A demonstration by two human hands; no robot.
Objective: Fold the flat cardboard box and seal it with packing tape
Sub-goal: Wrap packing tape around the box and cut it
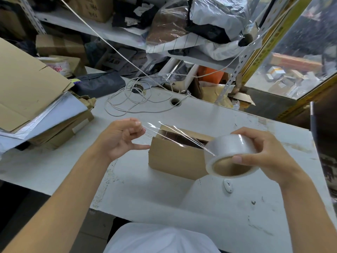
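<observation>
Head view: our right hand [262, 154] grips the tape roll [231, 156]; left fingers [135, 126] pinch its free end, strip stretched above the box [175, 157] mid-counter [164, 198], ready for sealing.

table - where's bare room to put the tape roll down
Bare table lies in front of the cardboard box, toward the person, and right of the box past the tape roll. Crowded: the cardboard stack at left and the coiled cord behind.

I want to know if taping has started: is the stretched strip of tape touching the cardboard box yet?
Cannot tell. In the head view the tape strip runs from left hand to tape roll across the cardboard box; no gap or contact shows.
</observation>
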